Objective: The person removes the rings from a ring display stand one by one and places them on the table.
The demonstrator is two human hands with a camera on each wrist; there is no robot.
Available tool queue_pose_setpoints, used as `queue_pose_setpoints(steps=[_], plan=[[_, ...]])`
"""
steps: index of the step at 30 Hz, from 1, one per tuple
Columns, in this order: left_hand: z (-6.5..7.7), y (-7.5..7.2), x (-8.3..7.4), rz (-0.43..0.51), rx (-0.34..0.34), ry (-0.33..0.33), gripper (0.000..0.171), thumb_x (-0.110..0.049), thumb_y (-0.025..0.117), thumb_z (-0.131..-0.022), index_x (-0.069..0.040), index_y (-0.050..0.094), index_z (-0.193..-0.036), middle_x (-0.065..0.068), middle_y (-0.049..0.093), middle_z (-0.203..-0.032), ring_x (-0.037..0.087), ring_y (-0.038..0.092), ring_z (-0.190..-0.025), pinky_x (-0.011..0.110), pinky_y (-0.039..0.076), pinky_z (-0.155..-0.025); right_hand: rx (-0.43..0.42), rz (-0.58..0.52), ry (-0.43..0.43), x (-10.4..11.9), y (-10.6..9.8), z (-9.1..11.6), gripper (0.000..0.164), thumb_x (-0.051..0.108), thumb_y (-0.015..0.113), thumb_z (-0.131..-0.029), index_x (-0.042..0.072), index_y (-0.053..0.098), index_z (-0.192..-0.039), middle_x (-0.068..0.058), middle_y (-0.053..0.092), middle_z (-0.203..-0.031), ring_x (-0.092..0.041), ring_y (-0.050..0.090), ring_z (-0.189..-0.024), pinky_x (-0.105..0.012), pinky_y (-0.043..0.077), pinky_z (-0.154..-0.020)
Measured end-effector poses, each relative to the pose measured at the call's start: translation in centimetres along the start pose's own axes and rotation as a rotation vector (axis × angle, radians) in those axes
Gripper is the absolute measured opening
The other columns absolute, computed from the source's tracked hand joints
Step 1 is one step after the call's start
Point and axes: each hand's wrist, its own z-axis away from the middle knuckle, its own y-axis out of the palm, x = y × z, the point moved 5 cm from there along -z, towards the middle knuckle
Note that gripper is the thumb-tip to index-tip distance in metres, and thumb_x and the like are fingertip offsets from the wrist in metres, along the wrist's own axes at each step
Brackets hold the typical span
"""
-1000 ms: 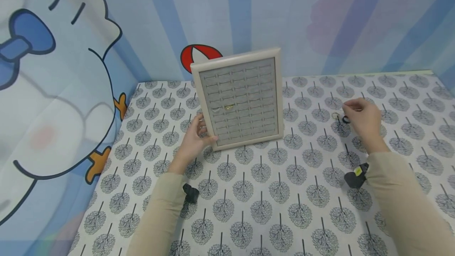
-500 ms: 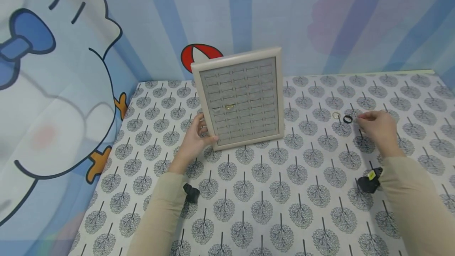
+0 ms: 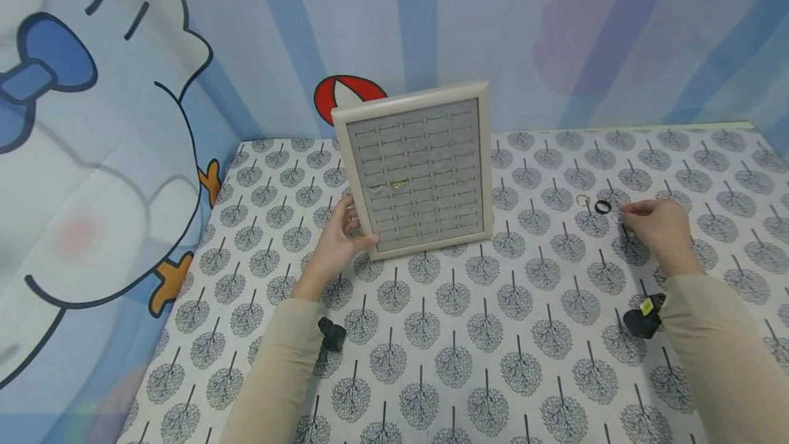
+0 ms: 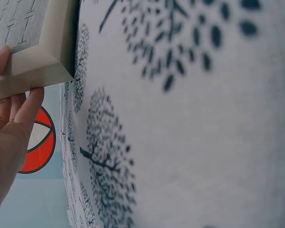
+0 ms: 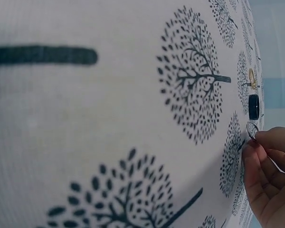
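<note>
My left hand point(image 3: 337, 242) grips the lower left side of a pale-framed ring display point(image 3: 431, 246), thumb on the front and fingers behind. The display leans back upright, its grey panel lined with rows of slots. Two rings sit in one row, a silver ring point(image 3: 375, 190) and a gold ring point(image 3: 398, 185). Off to the right, my right hand point(image 3: 662, 230) pinches a thin silver ring point(image 5: 250, 135) between thumb and fingertip, close over the cloth. Beside it stand a wide black ring point(image 5: 254, 107) and a thin gold ring point(image 5: 253, 82).
A white cloth point(image 3: 487, 334) with dark tree prints covers the table. Behind it rises a blue striped backdrop point(image 3: 493, 33) with cartoon figures. Black wrist cameras, such as the right one point(image 3: 642, 321), hang below both cuffs.
My right hand has moved right and slightly down, past the black ring, and now pinches the silver ring. The left hand and the display have stayed put.
</note>
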Motion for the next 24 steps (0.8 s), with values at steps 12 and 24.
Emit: queue_pose_setpoints(steps=[12, 24], plan=[[0.1, 0.0, 0.0, 0.005, -0.011, -0.031, 0.084, 0.001, 0.069, -0.080, -0.023, 0.027, -0.148, 0.011, 0.050, -0.136, 0.029, 0.047, -0.131, 0.050, 0.038, -0.112, 0.070, -0.004, -0.058, 4.0, -1.7, 3.9, 0.040, 0.021, 0.046, -0.098, -0.008, 0.054, -0.125, -0.034, 0.053, -0.126, -0.042, 0.054, -0.105, -0.049, 0.050, -0.077], [0.1, 0.1, -0.1, -0.003, -0.012, -0.028, 0.083, 0.001, 0.068, -0.080, -0.022, 0.026, -0.148, 0.010, 0.050, -0.137, 0.028, 0.047, -0.131, 0.049, 0.039, -0.111, -0.008, 0.037, -0.051, 3.8, -1.7, 2.6, 0.039, 0.020, 0.047, -0.097, -0.006, 0.054, -0.125, -0.030, 0.055, -0.121, -0.030, 0.059, -0.088, -0.032, 0.050, -0.061]])
